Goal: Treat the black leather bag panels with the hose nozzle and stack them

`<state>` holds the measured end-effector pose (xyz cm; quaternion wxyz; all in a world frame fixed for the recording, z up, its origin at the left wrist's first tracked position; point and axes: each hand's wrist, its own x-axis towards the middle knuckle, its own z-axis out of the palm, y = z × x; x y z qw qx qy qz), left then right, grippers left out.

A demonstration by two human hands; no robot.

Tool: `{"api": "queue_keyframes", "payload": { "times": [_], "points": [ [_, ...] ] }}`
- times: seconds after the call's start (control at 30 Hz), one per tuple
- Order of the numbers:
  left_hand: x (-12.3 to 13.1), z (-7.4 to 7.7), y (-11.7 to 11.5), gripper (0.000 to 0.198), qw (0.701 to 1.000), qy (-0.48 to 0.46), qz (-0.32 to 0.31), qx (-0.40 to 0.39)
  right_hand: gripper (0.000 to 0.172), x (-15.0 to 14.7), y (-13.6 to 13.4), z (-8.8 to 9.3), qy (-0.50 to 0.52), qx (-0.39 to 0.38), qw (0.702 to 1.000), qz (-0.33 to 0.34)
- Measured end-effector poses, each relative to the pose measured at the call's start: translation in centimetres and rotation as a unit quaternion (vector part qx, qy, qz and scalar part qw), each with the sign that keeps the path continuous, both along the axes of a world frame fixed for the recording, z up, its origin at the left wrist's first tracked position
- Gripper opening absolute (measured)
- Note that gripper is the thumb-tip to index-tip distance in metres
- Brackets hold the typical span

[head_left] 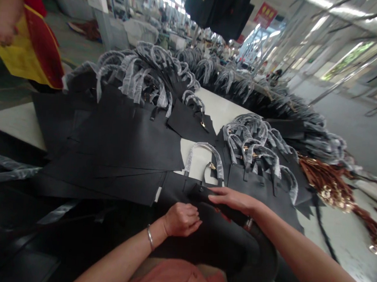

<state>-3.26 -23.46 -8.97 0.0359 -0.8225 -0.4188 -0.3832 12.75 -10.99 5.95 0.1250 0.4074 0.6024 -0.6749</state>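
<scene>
In the head view my right hand [232, 200] is closed over a long dark object [243, 217] with a silver band near its rear end; its kind is unclear. The object's front end lies over a black leather bag panel [178, 191] in front of me. That panel has a plastic-wrapped handle [207, 148] and a short strap with a gold clasp [211, 165] at its far edge. My left hand [182, 220], with a silver bracelet at the wrist, is curled closed over the near part of the black leather. Whatever its fingers may hold is hidden.
Black bag panels [138, 134] with wrapped handles overlap on the left, and another pile [253, 174] lies right. Brown straps with gold clasps [328, 182] lie at the right on the pale table [345, 225]. A person in a yellow and red apron [29, 44] stands at the left.
</scene>
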Motion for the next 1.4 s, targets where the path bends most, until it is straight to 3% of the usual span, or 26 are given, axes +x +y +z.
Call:
{"api": "queue_keyframes", "payload": {
  "times": [0.13, 0.3, 0.5, 0.67, 0.83, 0.93, 1.03, 1.1, 1.17, 1.3, 1.4],
  "points": [
    [0.0, -0.4, -0.1, 0.024, 0.999, -0.009, -0.049, -0.007, 0.046, -1.0, -0.7, -0.2, 0.005, 0.005, 1.0, 0.02],
    [0.1, -0.5, -0.1, 0.025, 0.999, -0.016, -0.034, -0.024, 0.052, -3.6, -1.3, -0.2, 0.028, 0.023, 0.999, 0.034],
    [0.3, -0.3, 0.0, 0.022, 0.999, -0.022, -0.015, -0.024, 0.059, -1.8, -0.9, 0.4, -0.027, 0.03, 0.998, 0.043],
    [0.4, 0.0, 0.2, 0.022, 0.999, -0.027, -0.004, -0.031, 0.047, -2.6, -1.3, -0.9, 0.024, 0.004, 0.999, 0.031],
    [0.6, 1.1, -0.3, 0.023, 0.996, -0.02, 0.02, -0.084, 0.048, -5.2, -1.7, -1.2, 0.101, 0.086, 0.991, -0.013],
    [1.0, 2.2, 0.2, 0.027, 0.984, -0.023, 0.085, -0.157, 0.053, -3.9, -1.2, -0.1, 0.111, 0.147, 0.981, -0.054],
    [0.9, 3.4, 2.4, 0.03, 0.944, -0.052, 0.206, -0.252, 0.059, -0.5, -0.9, 0.6, 0.073, 0.174, 0.977, -0.103],
    [0.6, 4.1, 4.7, 0.02, 0.925, -0.081, 0.257, -0.268, 0.06, 1.9, -1.2, 0.3, 0.043, 0.165, 0.976, -0.137],
    [0.2, 4.6, 7.6, 0.008, 0.925, -0.104, 0.273, -0.244, 0.062, 3.9, -1.9, -0.6, 0.024, 0.151, 0.974, -0.165],
    [0.0, 4.9, 13.6, 0.031, 0.919, -0.121, 0.282, -0.248, 0.071, 5.9, -3.2, -3.1, 0.033, 0.132, 0.971, -0.197],
    [0.1, 4.7, 17.1, 0.025, 0.909, -0.113, 0.274, -0.294, 0.079, 6.4, -3.5, -4.4, 0.033, 0.139, 0.967, -0.209]
  ]
}}
